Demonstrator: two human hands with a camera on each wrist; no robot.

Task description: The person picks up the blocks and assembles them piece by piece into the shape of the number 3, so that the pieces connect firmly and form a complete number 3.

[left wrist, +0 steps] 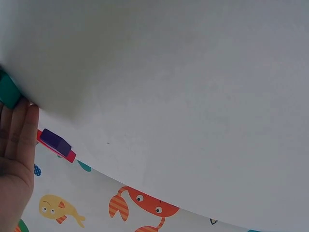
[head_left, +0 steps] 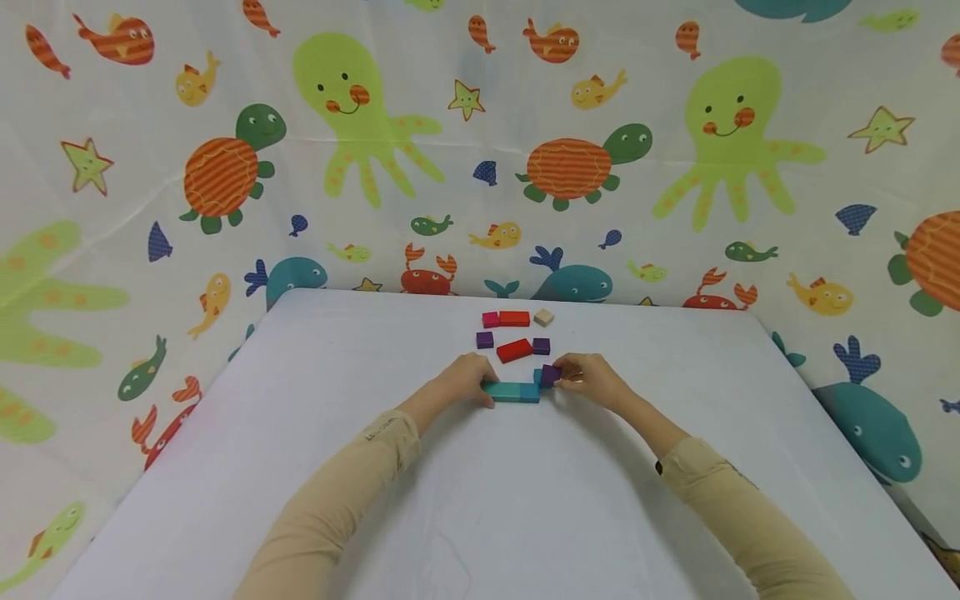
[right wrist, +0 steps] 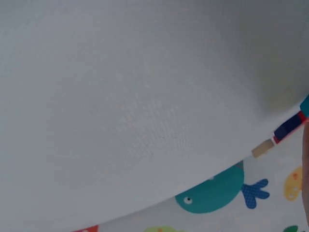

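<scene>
Toward the white tabletop (head_left: 480,508)'s far edge, the left hand (head_left: 467,380) grips a teal rectangular block (head_left: 506,392). The right hand (head_left: 592,381) pinches a purple block (head_left: 551,376) — small, squarish.

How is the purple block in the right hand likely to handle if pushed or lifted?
The purple block looks stiff, judging by its straight edges. Its flat faces suggest it would slide rather than roll. It's probably light, being small beside the right hand that holds it.

A white bench (head_left: 450,517) stretched out, and behind it and along both sides I saw pale cloth (head_left: 465,158) printed with lime octopuses (head_left: 341,83), orange-shelled turtles (head_left: 568,167), red crabs (head_left: 426,281) and blue-green whales (head_left: 576,283).
</scene>
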